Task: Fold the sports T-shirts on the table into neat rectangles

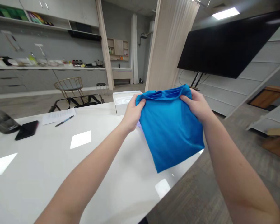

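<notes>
Both hands — left [133, 113], right [199, 104] — are pinching the blue cloth [174, 132] by its gathered edge above the table [107, 161], its softness likely calling for spread corner grips.

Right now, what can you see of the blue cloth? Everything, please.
The cloth is plain bright blue, smooth with a slight sheen, and looks like thin woven fabric. Its top edge is gathered in loose folds; below, it hangs as a fairly flat panel with soft creases and two lower corners. It is held up in the air over the right part of the white table, tilted, the left hand gripping the top left corner and the right hand the top right. Its back is hidden.
</notes>
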Demonstrator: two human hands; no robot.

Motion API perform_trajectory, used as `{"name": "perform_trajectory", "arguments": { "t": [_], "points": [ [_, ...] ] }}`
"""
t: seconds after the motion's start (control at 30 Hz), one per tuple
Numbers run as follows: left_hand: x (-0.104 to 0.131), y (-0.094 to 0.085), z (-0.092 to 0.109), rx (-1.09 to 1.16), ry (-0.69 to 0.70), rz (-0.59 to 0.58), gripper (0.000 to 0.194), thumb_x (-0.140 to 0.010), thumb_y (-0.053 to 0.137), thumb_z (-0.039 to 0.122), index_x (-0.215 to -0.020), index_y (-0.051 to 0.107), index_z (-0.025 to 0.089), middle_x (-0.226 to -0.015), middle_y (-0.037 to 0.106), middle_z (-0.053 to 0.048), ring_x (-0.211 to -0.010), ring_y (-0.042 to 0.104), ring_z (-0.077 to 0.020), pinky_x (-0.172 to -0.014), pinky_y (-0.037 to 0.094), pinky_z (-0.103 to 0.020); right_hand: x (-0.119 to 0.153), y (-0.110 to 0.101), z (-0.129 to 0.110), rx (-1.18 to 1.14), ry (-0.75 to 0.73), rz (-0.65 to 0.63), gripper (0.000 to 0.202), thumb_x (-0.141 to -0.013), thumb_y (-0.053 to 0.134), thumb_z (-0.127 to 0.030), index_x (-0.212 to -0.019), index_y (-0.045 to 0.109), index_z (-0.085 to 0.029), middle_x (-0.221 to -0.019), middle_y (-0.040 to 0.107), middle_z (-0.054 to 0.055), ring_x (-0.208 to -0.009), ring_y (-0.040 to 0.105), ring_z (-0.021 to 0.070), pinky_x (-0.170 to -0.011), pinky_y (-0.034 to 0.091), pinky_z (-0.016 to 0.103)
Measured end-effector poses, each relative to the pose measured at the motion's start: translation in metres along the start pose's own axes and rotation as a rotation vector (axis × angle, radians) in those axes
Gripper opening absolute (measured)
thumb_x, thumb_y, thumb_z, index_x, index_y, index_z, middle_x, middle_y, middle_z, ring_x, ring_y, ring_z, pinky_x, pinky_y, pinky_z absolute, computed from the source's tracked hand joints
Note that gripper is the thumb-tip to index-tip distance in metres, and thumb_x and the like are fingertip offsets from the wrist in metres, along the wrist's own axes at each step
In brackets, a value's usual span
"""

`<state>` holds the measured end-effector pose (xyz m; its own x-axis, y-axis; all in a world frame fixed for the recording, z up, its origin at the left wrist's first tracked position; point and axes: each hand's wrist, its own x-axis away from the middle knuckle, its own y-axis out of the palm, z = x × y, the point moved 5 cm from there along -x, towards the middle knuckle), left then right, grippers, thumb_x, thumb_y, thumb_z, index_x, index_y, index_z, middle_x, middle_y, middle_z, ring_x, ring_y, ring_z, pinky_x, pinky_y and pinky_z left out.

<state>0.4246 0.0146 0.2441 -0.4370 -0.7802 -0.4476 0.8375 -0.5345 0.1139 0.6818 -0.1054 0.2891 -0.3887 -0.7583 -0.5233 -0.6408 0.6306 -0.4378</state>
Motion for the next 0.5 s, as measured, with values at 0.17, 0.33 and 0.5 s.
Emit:
{"name": "perform_trajectory", "arguments": {
  "t": [0.17, 0.33, 0.5],
  "points": [
    [-0.040, 0.012, -0.155, -0.216, -0.461, 0.102, 0.032, -0.085, 0.067, 0.026, -0.116, 0.065, 0.016, -0.097, 0.074, -0.007, -0.095, 0.069, -0.0231, -0.086, 0.057, -0.038, -0.044, 0.063, 0.142, 0.272, 0.352, -0.160, 0.027, -0.088, 0.064, -0.029, -0.111, 0.070, -0.014, -0.105, 0.075, 0.008, -0.097, 0.069, 0.0232, -0.091, 0.053, 0.034],
    [-0.026, 0.005, -0.231, -0.326, -0.557, 0.189, 0.047, -0.078, 0.072, 0.021, -0.123, 0.059, 0.017, -0.104, 0.073, -0.010, -0.100, 0.068, -0.0249, -0.086, 0.055, -0.038, -0.016, 0.108, 0.222, 0.461, 0.506, -0.177, 0.027, -0.086, 0.062, -0.021, -0.109, 0.071, -0.014, -0.111, 0.074, 0.014, -0.109, 0.065, 0.0302, -0.097, 0.049, 0.036],
    [-0.043, -0.002, -0.245, -0.461, -0.515, 0.253, 0.045, -0.087, 0.064, 0.028, -0.130, 0.050, 0.023, -0.109, 0.071, -0.007, -0.099, 0.068, -0.0204, -0.086, 0.051, -0.031, -0.027, 0.107, 0.239, 0.477, 0.427, -0.048, 0.036, -0.095, 0.052, -0.029, -0.127, 0.064, -0.017, -0.128, 0.068, 0.014, -0.121, 0.060, 0.0314, -0.103, 0.045, 0.039]
  ]
}}
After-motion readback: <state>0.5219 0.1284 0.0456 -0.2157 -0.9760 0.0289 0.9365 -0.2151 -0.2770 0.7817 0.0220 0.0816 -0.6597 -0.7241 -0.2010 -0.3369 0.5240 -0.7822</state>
